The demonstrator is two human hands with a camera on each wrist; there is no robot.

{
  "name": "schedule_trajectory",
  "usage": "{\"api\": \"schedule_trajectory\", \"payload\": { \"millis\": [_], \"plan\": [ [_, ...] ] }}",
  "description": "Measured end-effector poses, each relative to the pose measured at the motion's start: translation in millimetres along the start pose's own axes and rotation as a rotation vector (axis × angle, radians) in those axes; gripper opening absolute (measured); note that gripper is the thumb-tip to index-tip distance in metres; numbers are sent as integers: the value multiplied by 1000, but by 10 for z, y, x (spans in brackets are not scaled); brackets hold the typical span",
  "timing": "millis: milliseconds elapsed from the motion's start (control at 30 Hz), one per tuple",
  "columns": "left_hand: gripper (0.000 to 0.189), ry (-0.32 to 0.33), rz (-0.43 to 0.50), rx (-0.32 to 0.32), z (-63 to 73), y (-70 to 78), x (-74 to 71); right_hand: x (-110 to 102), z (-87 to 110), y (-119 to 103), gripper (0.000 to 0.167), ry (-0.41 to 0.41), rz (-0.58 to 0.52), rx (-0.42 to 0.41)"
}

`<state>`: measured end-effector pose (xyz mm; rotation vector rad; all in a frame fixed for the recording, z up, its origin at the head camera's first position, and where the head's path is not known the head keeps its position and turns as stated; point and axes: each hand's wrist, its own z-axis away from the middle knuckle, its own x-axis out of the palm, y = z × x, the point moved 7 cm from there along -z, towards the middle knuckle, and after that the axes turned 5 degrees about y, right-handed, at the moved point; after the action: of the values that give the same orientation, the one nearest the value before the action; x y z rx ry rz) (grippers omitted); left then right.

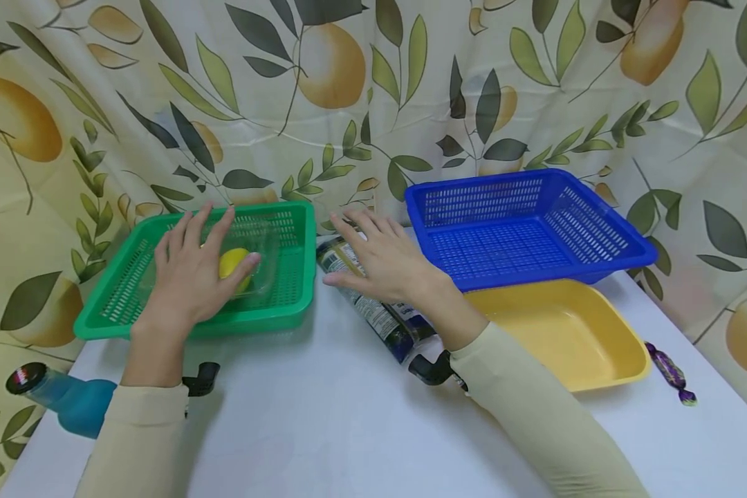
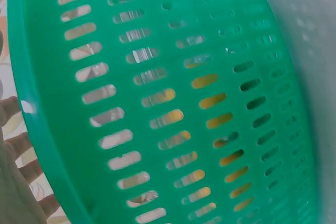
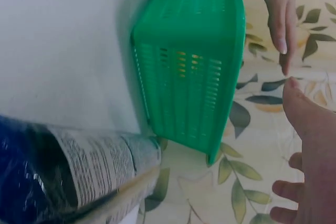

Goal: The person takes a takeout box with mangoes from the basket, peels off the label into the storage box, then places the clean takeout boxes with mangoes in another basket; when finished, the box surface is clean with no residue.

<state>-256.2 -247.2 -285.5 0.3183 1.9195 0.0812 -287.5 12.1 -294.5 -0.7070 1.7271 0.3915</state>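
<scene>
My left hand (image 1: 189, 277) hangs over the green basket (image 1: 286, 319), its fingers spread and nothing gripped. Inside that basket sits a clear plastic container (image 1: 266, 242), and a round yellow thing (image 1: 235, 263) shows beside my thumb, partly covered by the hand. In the left wrist view, the slotted wall of the basket fills most of the picture. Above a dark blue and white printed package (image 1: 380, 321), my right hand (image 1: 392, 259) is stretched out with loose fingers. The right wrist view has this package (image 3: 89, 166) lying below the hand, apart from the fingers.
A blue basket (image 1: 529, 275) stands at the back right, with a yellow tray (image 1: 560, 339) in front of it. Past the tray lies a purple wrapped candy (image 1: 669, 370). At the left table edge, a blue bottle (image 1: 87, 408) lies partly behind my left forearm.
</scene>
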Motion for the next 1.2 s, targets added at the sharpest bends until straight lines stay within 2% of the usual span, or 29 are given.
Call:
{"api": "schedule_trajectory", "payload": {
  "millis": [300,467,833,1067,1200],
  "plan": [
    [87,-4,0,-59,16,-188,4,67,-61,-179,97,-16,-117,-57],
    [88,-1,7,-83,22,-245,23,120,-94,-251,96,-34,-165,-72],
    [87,-12,69,-180,103,-458,94,304,-181,-417,99,-87,-197,-88],
    [86,23,178,-243,81,-600,57,375,-203,-423,101,-99,-241,-69],
    [86,18,225,-289,67,-660,89,425,-203,-433,103,-124,-255,-69]
  ]
}}
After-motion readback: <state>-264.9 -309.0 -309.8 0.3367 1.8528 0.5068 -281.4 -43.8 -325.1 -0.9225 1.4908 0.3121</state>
